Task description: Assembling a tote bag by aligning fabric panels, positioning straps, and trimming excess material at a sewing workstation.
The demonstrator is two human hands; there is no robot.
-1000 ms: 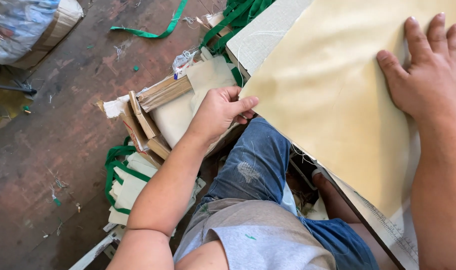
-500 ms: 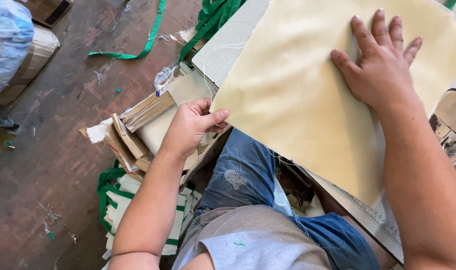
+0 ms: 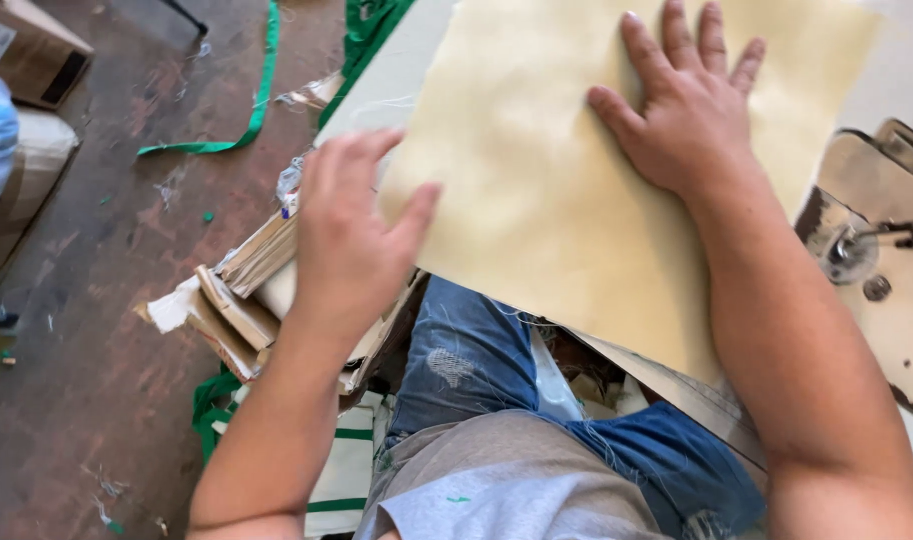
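your left hand point(image 3: 352, 235) has lifted off the stack of cut pieces point(image 3: 242, 300) beside your knee since the earlier frames and now hangs in the air, fingers spread and loosely curled, holding nothing, its fingertips just at the near left edge of the cream fabric sheet point(image 3: 537, 200). your right hand point(image 3: 692, 110) lies flat and open on the sheet's upper part, palm down, fingers fanned, pinning it rather than gripping it.

judging by how things lie, the work is at an early stage: the sheet is spread on the pale table point(image 3: 397, 75) and held in place, with the sewing machine plate point(image 3: 877, 250) just to its right, but no edge of the cloth has reached the needle area yet (no seam or fold can be made out on it). squaring the sheet and feeding it appear to be left.

the sheet itself is a plain, pale yellow-cream piece, large and roughly square, lying smooth with only faint wrinkles; its near corner overhangs the table edge above your blue jeans point(image 3: 497, 360). loose threads trail along its left edge. green strap point(image 3: 247, 110) and scraps lie on the brown floor point(image 3: 97, 300) to your left, well apart from the sheet.
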